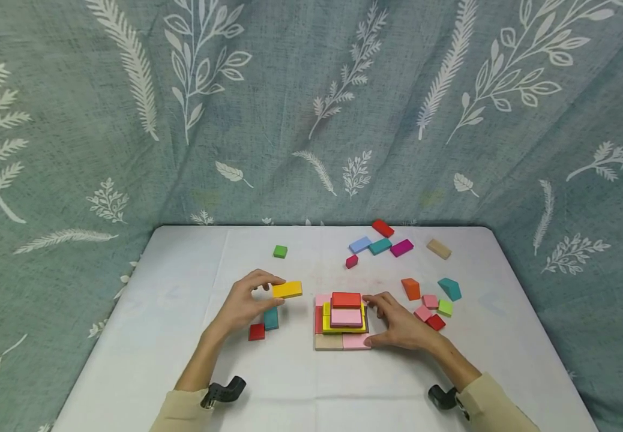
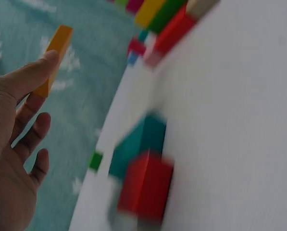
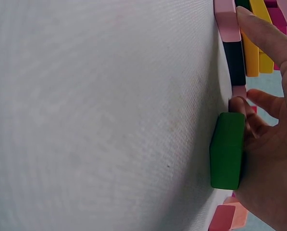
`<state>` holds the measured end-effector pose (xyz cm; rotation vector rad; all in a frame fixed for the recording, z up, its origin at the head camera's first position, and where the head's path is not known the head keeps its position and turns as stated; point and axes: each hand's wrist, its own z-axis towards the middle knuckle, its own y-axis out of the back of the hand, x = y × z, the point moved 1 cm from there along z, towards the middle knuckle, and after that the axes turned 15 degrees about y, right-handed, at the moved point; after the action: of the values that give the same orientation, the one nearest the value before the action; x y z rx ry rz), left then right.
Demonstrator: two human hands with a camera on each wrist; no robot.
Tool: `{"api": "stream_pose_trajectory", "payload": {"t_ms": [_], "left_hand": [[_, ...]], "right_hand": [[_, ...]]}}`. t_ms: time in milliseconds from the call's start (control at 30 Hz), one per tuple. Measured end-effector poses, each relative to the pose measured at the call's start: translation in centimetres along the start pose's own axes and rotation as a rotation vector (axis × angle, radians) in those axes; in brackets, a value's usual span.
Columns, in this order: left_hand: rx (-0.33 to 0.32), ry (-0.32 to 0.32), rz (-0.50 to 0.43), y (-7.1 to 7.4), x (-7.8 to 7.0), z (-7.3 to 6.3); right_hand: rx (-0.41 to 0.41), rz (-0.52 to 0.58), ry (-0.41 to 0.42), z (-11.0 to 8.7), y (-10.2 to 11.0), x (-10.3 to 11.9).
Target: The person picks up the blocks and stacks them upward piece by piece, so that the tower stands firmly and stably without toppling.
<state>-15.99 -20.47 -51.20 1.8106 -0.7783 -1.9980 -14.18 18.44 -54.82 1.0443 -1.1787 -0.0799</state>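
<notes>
left hand (image 1: 241, 306) pinches yellow block (image 1: 288, 290) above white-covered table (image 1: 155, 342); leaf-printed blue-green curtain (image 1: 284, 108) hangs behind.

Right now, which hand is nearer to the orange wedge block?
Right. The right hand is just front-left of the orange wedge block; the left hand is farther, left of the block stack.

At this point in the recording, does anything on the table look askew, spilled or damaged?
Nothing stands out. The stepped stack of multicoloured rectangular blocks looks roughly squared up, and the left hand holds the yellow rectangular block in a pinching grip. The loose coloured blocks are scattered, but I see no damage.
</notes>
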Motion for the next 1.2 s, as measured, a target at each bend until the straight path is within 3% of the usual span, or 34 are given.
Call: {"api": "stream_pose_trajectory", "payload": {"t_ms": [233,400,733,1200], "left_hand": [[0.027,-0.211,-0.097,-3.8,-4.7,-0.4],[0.042,-0.229,-0.034,-6.2,-6.4,-1.0],[0.01,-0.183,0.167,-8.8,-6.9,-1.3],[-0.029,-0.253,0.138,-9.6,-6.5,-1.2]], "right_hand": [[-0.001,0.004,0.0,0.0,0.1,0.1],[-0.003,-0.003,0.001,-0.1,0.1,0.2],[0.001,-0.007,0.003,0.0,0.0,0.2],[0.003,-0.012,0.007,0.0,0.1,0.2]]}}
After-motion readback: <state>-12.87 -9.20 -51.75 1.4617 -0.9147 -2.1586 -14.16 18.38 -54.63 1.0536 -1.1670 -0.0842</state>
